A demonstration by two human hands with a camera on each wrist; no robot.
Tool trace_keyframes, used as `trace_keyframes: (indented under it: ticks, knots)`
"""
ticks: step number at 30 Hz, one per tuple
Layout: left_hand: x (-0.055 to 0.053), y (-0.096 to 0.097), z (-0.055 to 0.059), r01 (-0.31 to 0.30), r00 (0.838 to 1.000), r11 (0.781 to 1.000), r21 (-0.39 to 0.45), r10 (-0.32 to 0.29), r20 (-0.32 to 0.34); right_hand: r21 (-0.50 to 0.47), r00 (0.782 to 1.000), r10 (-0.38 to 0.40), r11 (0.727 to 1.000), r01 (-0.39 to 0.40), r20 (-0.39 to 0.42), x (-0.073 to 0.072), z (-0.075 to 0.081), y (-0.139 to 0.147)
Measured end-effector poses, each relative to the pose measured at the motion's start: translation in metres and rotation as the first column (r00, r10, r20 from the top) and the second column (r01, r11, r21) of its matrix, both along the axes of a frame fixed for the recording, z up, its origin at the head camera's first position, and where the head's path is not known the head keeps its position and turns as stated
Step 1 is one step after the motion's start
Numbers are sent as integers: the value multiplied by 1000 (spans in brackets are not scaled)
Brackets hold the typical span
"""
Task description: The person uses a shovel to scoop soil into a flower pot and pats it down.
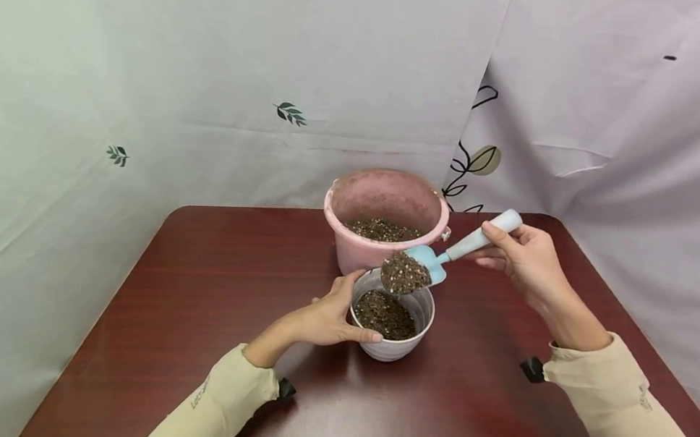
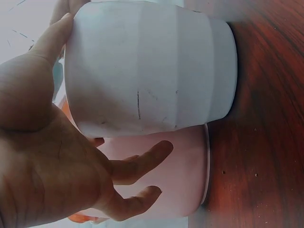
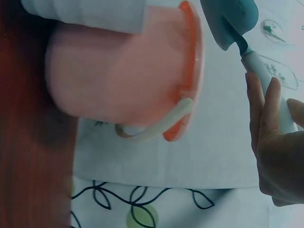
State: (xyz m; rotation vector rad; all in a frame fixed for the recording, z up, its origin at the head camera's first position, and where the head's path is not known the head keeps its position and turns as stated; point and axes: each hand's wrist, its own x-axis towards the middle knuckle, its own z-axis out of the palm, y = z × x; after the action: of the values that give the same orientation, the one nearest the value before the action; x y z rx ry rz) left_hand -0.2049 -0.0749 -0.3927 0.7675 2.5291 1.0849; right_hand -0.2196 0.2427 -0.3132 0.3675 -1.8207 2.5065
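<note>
A hand trowel [image 1: 434, 259] with a pale blue blade and a whitish handle carries a heap of dark, speckled potting soil [image 1: 405, 274]. My right hand [image 1: 525, 258] grips its handle, and the loaded blade is over a white flower pot [image 1: 388, 348]. Soil [image 1: 385, 315] lies in the lower part of that pot. Against the pot's left side is my left hand [image 1: 330, 312], thumb along the near rim and fingers reaching round the far side. In the left wrist view the pot [image 2: 152, 71] stands upright on the table, with two fingers spread off its wall.
Just behind the pot stands a pink bucket [image 1: 362, 253] with soil inside; its pale handle [image 3: 159, 124] hangs down in the right wrist view. Both stand on a dark red wooden table [image 1: 239, 270]. White printed cloth [image 1: 211, 70] rises behind the table.
</note>
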Motion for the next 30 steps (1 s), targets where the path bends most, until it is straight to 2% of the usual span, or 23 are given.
trace_keyframes:
  ticks: [6, 11, 20, 30]
  knots:
    - [1, -1, 1, 6, 1000, 1000, -9, -6, 1, 173, 999, -35, 984, 33, 8, 3, -17, 0]
    - [2, -2, 1, 5, 1000, 1000, 0, -5, 8, 277, 996, -85, 957, 86, -18, 1, -22, -5]
    - [0, 0, 1, 2, 1000, 1000, -1, -2, -1, 268, 994, -83, 958, 99, -68, -1, -17, -6]
    - [1, 0, -1, 3, 1000, 1000, 2, -3, -1, 351, 983, -115, 923, 160, -145, 0, -13, -3]
